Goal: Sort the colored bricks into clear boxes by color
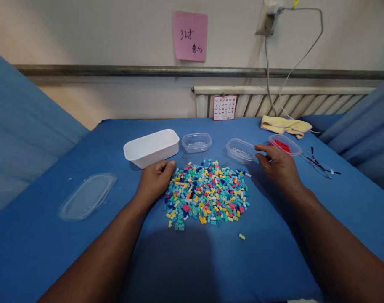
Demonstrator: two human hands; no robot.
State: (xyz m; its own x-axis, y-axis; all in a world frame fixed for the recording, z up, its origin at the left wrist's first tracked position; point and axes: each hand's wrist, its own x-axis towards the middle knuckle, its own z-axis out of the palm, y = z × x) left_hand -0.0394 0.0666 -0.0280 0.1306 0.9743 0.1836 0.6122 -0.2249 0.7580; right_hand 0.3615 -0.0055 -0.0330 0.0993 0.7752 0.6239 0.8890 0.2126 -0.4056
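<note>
A loose pile of small colourful building bricks [207, 193] lies spread on the blue cloth. At the pile's left edge rests my left hand [156, 180], thumb and fingers closed together; anything between them is hidden. My right hand [279, 166] is beyond the pile to the right, with thumb and fingertips closed at the right end of a clear plastic container [240, 157]. A small light-blue brick [238, 151] lies inside that container. Another clear container [197, 147] stands to its left, and a white plastic box [152, 153] sits behind my left hand.
A clear tub [294, 148] of red bricks stands beyond my right hand, near eyeglasses [319, 163] and a folded yellow cloth [284, 125]. Clear lids [89, 195] lie at left. One yellow brick [241, 236] sits apart in front. A radiator [258, 103] and cable [305, 54] are behind.
</note>
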